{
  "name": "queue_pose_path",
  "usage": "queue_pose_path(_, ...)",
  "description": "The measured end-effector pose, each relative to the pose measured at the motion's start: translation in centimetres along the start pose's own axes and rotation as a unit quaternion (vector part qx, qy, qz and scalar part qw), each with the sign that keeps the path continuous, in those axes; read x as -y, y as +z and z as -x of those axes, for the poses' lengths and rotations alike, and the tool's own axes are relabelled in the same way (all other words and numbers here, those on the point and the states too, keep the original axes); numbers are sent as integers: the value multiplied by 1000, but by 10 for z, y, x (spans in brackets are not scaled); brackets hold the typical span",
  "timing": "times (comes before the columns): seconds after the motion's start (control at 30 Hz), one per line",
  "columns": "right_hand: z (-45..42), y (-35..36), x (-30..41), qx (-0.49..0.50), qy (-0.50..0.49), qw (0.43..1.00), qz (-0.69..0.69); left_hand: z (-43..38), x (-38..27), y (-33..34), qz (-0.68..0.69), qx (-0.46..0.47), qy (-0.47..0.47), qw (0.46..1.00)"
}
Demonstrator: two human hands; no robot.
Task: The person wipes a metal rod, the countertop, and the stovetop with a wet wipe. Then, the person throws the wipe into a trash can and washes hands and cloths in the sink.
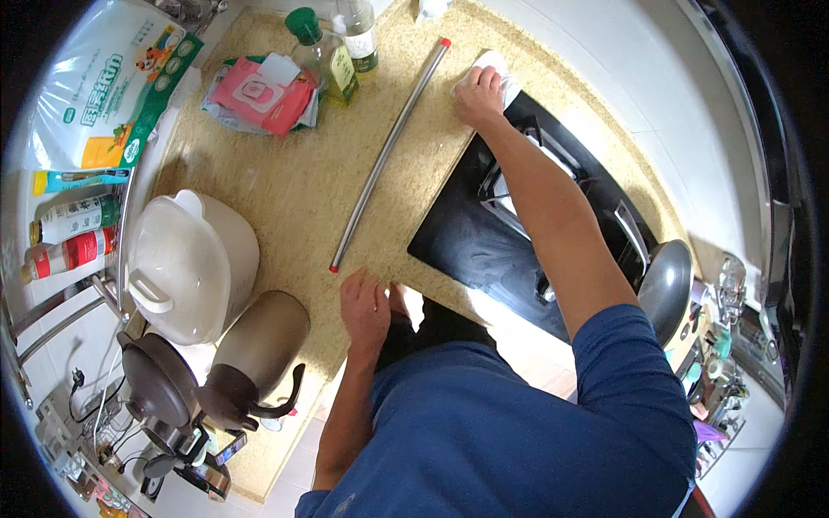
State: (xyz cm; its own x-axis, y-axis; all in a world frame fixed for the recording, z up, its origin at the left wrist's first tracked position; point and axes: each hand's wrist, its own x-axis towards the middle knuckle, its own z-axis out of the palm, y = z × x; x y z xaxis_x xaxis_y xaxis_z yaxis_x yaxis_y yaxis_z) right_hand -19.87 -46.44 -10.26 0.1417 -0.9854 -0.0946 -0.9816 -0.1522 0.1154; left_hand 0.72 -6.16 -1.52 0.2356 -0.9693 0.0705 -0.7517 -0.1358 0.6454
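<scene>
My right hand (480, 98) presses a crumpled white wipe (508, 76) onto the speckled yellow countertop (285, 168), at the far corner of the black glass gas hob (466, 239). My forearm passes over the hob and hides part of its burner and pan support (499, 207). At the counter's front edge rests my left hand (364, 307); nothing shows in it, and its fingers are partly hidden. Between the two hands a metal tube (392, 146) with red end caps lies slantwise on the counter, its near end just beyond my left hand.
A red wet-wipe pack (259, 94) lies beside a green-capped bottle (324, 61) and a clear bottle (359, 39). On the left stand a lidded whitish container (188, 272) and a vacuum jug (265, 343). A dark wok (667, 285) is right of the hob.
</scene>
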Motion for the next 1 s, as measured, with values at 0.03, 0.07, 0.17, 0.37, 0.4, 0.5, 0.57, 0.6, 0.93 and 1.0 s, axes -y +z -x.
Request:
queue_pose_path(0.03,0,7,-1,-3,6,1000,3,-6,-5,4,18,34,20,999)
queue_pose_path(0.07,2,13,-8,-44,6,999,-12,-10,-11,9,36,68,40,996)
queue_pose_path(0.17,27,-13,19,-53,-33,997,-52,-8,-25,12,-85,112,47,989)
queue_pose_path(0.37,59,-36,15,-18,-65,997,44,-1,-39,25,-188,129,62,972)
queue_pose_path(0.4,66,-33,15,-78,-95,991,48,-2,-42,23,-187,127,65,972)
queue_pose_path(0.5,81,-8,15,-150,-98,978,103,-5,-51,21,-195,169,58,964)
queue_pose_path(0.57,107,-30,48,-105,-98,985,97,4,-42,22,-192,209,31,958)
queue_pose_path(0.6,113,-21,45,-132,-78,982,109,2,-46,24,-185,207,46,960)
queue_pose_path(0.93,228,-13,111,-168,-87,981,-38,-7,-41,16,-163,240,45,956)
queue_pose_path(1.0,218,-16,104,-162,-99,982,19,-10,-44,12,-152,262,32,952)
